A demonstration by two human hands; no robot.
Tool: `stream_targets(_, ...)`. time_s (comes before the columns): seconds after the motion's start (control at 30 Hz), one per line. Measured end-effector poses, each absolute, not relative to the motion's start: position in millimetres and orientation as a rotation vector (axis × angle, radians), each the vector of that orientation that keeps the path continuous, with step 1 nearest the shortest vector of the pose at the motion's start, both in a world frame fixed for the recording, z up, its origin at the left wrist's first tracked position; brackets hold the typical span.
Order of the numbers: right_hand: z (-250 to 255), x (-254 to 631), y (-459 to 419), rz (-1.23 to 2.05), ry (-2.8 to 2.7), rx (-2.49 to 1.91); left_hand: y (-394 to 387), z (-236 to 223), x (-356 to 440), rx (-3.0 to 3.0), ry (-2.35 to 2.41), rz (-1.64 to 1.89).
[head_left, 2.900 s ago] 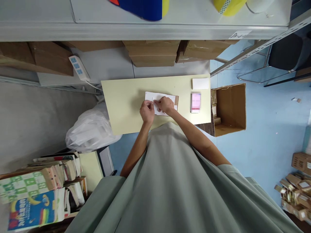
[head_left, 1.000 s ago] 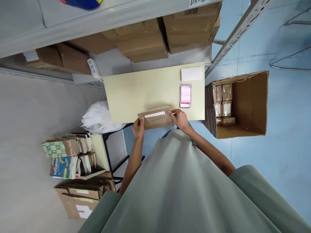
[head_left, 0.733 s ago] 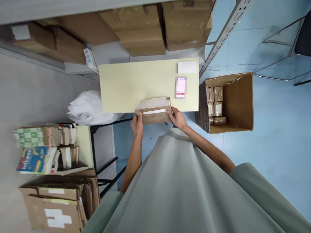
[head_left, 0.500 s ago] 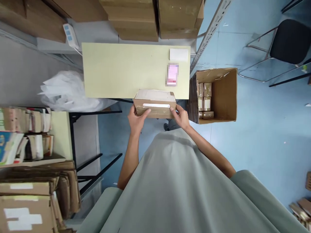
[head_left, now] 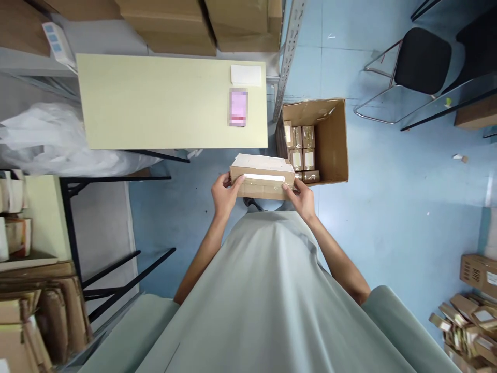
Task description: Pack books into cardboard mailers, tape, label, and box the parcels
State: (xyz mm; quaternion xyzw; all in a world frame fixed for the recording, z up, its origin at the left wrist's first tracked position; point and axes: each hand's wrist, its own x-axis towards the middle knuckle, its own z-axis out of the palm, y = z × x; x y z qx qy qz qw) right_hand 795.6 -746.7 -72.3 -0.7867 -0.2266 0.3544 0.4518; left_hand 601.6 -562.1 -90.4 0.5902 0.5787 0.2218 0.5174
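Between both hands I hold a brown cardboard box with a pale top and a white label strip along its near side. My left hand grips its left end, thumb on the near face. My right hand grips the right end the same way. The box hangs over the floor, just in front of the pale yellow table. To its right stands a large open carton with several small taped boxes inside along its left part.
A white slip and a blurred pink item lie on the table's right end. White plastic bags bulge at left, above black table legs. A metal post rises behind the carton. A black chair stands far right.
The held box has moved right and away from the table edge, toward the open carton. My view has shifted to the right. Both hands keep their hold on the box.
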Motion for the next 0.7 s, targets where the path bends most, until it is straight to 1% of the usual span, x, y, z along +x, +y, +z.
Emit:
stream_targets(0.17, -80.7, 863.8, -792.5, 0.865, -0.523, -1.988, -596.5, -93.5, 681.5, 1.497, 1.42, 0.445)
stream_targets(0.4, -98.6, 964.6, -842.3, 0.95, -0.481, -1.974, -649.5, -106.4, 797.0, 1.559, 1.572, 0.334)
stream_targets(0.53, -110.3, 1005.1, -863.1, 1.002, -0.443, -1.968, -669.0, -116.8, 837.1, 1.6, 1.623, 0.266)
stream_targets(0.7, -122.0, 1031.9, -878.3, 1.054, -0.363, -1.928, -683.2, -132.3, 861.9, 1.588, 1.652, 0.205)
